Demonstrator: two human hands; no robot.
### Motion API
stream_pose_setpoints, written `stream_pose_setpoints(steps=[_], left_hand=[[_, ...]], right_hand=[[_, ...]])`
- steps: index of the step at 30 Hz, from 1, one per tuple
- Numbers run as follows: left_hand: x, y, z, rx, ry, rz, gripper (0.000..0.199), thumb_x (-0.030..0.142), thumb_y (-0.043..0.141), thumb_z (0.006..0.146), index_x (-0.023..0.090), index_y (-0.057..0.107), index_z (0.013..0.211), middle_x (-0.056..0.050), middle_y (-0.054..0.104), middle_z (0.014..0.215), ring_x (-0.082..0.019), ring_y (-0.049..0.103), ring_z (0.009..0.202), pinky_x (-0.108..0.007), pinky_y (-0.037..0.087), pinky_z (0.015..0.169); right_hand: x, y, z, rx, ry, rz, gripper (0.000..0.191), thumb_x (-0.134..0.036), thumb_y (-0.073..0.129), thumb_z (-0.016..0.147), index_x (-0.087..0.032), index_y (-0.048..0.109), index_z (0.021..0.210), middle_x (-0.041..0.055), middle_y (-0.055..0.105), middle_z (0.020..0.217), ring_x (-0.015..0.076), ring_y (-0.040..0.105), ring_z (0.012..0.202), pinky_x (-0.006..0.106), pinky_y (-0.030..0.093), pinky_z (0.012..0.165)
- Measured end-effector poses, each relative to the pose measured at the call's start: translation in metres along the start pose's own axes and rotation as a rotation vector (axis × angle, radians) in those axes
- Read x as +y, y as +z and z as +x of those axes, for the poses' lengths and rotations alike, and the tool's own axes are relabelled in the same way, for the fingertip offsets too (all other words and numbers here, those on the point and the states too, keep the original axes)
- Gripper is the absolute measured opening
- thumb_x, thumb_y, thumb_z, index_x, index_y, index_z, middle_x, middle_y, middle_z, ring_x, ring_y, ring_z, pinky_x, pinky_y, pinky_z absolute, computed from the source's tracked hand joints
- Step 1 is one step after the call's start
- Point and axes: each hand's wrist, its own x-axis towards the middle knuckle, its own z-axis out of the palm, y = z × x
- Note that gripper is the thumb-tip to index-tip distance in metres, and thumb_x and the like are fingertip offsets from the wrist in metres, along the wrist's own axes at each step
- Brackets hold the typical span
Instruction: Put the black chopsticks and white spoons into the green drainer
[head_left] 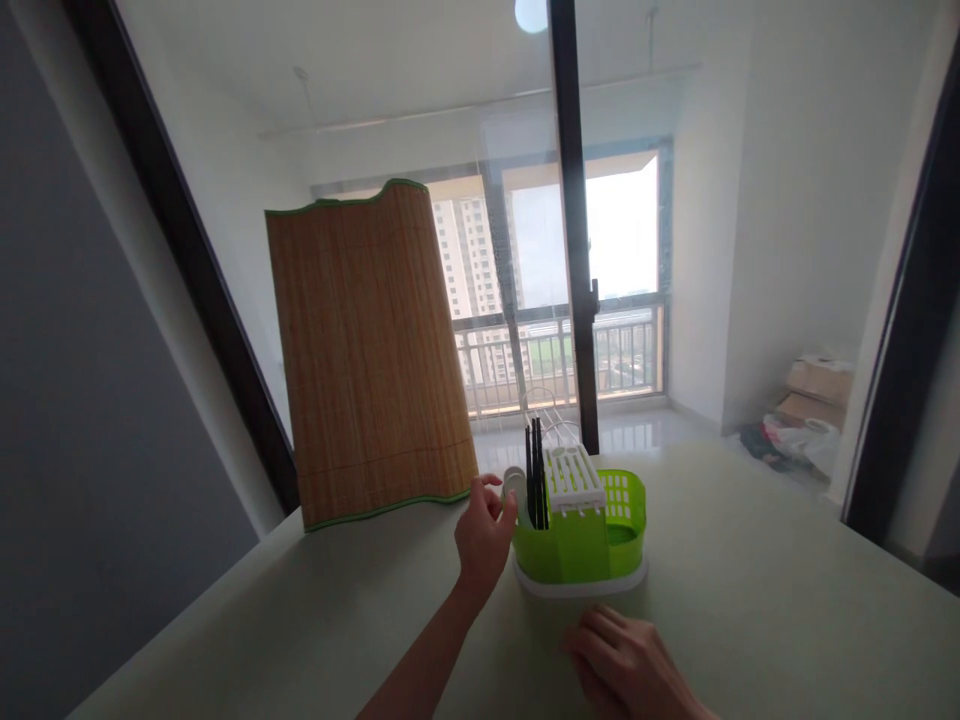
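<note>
A bright green plastic utensil basket (574,550) stands on a white base on the table. Black chopsticks (536,475) rise upright from its left compartment, with a pale rounded utensil (514,482) beside them. My left hand (484,530) is at the basket's left rim, close to that utensil. Its thumb and index finger are bent with a gap between them; whether they touch the utensil I cannot tell. In front of the basket my right hand (626,655) rests near the tabletop, fingers curled together, with nothing visible in them. A white slotted rack (574,475) tops the basket's middle.
A bamboo mat (371,360) with green edging stands upright on the pale table (750,580), left of the basket. Behind the table are glass doors with a dark frame (574,220). Cardboard boxes (821,380) and bags lie on the floor at right.
</note>
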Motion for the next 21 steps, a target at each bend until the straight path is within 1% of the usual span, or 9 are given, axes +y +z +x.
stream_pose_setpoints(steps=[2, 4, 6, 9, 12, 15, 17, 19, 21], left_hand=[[-0.004, 0.002, -0.032, -0.057, 0.005, -0.072, 0.017, 0.039, 0.045, 0.087, 0.023, 0.047, 0.090, 0.009, 0.041, 0.056, -0.010, 0.044, 0.051, -0.021, 0.031, 0.053], [-0.012, 0.007, -0.069, -0.239, 0.005, -0.094, 0.017, 0.038, 0.044, 0.087, 0.022, 0.048, 0.082, 0.008, 0.045, 0.056, -0.010, 0.045, 0.051, -0.021, 0.031, 0.052], [-0.020, 0.013, -0.101, -0.464, 0.015, -0.022, 0.022, 0.036, 0.043, 0.088, 0.021, 0.052, 0.075, 0.003, 0.053, 0.057, -0.011, 0.050, 0.053, -0.023, 0.031, 0.052], [-0.026, 0.019, -0.127, -0.677, 0.031, 0.148, 0.031, 0.033, 0.038, 0.090, 0.020, 0.061, 0.076, -0.005, 0.066, 0.071, -0.016, 0.061, 0.067, -0.026, 0.036, 0.059], [-0.024, 0.022, -0.129, -0.734, 0.014, 0.256, 0.035, 0.031, 0.034, 0.092, 0.020, 0.066, 0.086, -0.008, 0.071, 0.083, -0.019, 0.066, 0.079, -0.028, 0.039, 0.065], [-0.021, 0.021, -0.126, -0.736, 0.024, 0.302, 0.037, 0.031, 0.033, 0.093, 0.020, 0.068, 0.089, -0.009, 0.072, 0.086, -0.020, 0.067, 0.081, -0.028, 0.039, 0.067], [-0.020, 0.021, -0.126, -0.728, 0.040, 0.302, 0.036, 0.032, 0.034, 0.093, 0.021, 0.068, 0.089, -0.009, 0.073, 0.086, -0.020, 0.067, 0.081, -0.029, 0.039, 0.066], [-0.020, 0.020, -0.128, -0.728, 0.047, 0.290, 0.036, 0.034, 0.035, 0.093, 0.021, 0.069, 0.088, -0.009, 0.072, 0.085, -0.020, 0.067, 0.080, -0.028, 0.039, 0.065], [-0.019, 0.019, -0.128, -0.737, 0.048, 0.272, 0.037, 0.035, 0.036, 0.093, 0.022, 0.069, 0.085, -0.008, 0.072, 0.082, -0.019, 0.066, 0.078, -0.028, 0.038, 0.064]], right_hand=[[0.002, 0.013, -0.005, -0.099, 0.013, -0.034, 0.014, -0.009, 0.057, 0.070, -0.022, 0.054, 0.069, -0.0016, 0.062, 0.063, 0.0153, 0.059, 0.054, 0.022, 0.035, 0.046], [0.004, 0.026, -0.012, -0.175, 0.022, -0.055, 0.016, -0.008, 0.061, 0.062, -0.022, 0.053, 0.067, -0.0031, 0.064, 0.062, 0.0152, 0.059, 0.050, 0.023, 0.031, 0.042], [0.006, 0.035, -0.018, -0.226, 0.053, -0.067, 0.019, -0.007, 0.061, 0.061, -0.022, 0.057, 0.072, -0.0024, 0.067, 0.066, 0.0163, 0.060, 0.051, 0.024, 0.030, 0.042], [0.009, 0.042, -0.024, -0.272, 0.085, -0.041, 0.020, -0.008, 0.061, 0.061, -0.022, 0.061, 0.076, -0.0007, 0.069, 0.069, 0.0177, 0.062, 0.054, 0.024, 0.031, 0.044], [0.011, 0.043, -0.025, -0.298, 0.106, -0.025, 0.021, -0.007, 0.062, 0.061, -0.022, 0.062, 0.075, -0.0001, 0.069, 0.069, 0.0187, 0.063, 0.056, 0.024, 0.032, 0.045], [0.010, 0.038, -0.024, -0.316, 0.137, -0.006, 0.022, -0.006, 0.060, 0.063, -0.023, 0.063, 0.076, -0.0004, 0.069, 0.070, 0.0186, 0.064, 0.058, 0.024, 0.033, 0.047], [0.009, 0.032, -0.022, -0.313, 0.151, 0.024, 0.016, -0.008, 0.059, 0.069, -0.023, 0.062, 0.073, -0.0002, 0.067, 0.069, 0.0180, 0.064, 0.060, 0.024, 0.035, 0.049], [0.011, 0.024, -0.021, -0.256, 0.172, 0.057, 0.012, -0.015, 0.055, 0.079, -0.023, 0.061, 0.073, 0.0004, 0.064, 0.070, 0.0174, 0.063, 0.063, 0.024, 0.039, 0.053], [0.017, 0.014, -0.019, -0.130, 0.254, 0.083, 0.017, -0.022, 0.047, 0.090, -0.023, 0.061, 0.081, 0.0012, 0.063, 0.077, 0.0167, 0.063, 0.069, 0.025, 0.043, 0.060]])
